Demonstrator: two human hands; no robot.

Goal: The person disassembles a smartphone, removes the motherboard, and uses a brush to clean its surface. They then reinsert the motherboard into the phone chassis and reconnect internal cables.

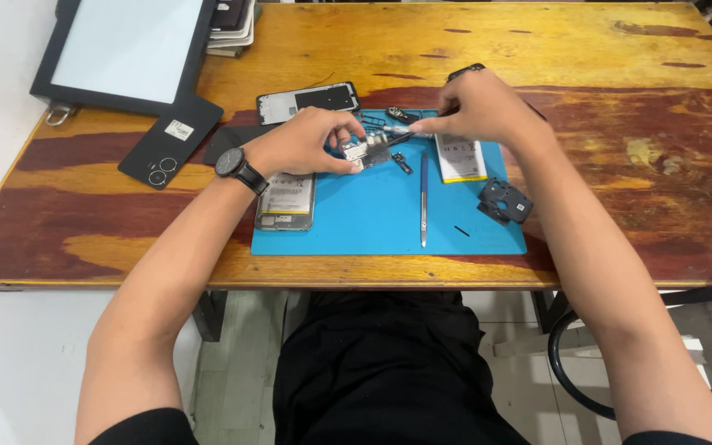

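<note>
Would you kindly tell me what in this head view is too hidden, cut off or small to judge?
- Small silvery circuit board: partly hidden by the left hand; its parts are too small to tell.
- Slim metal tool: its handle is buried in the right hand, so its kind is unclear.
- Black-framed screen panel: cut off by the top edge.
- Open phone body on the blue mat: upper end under the left wrist.

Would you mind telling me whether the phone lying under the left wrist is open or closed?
Open: the phone shows its bare battery, and a black back cover lies apart on the table.
</note>
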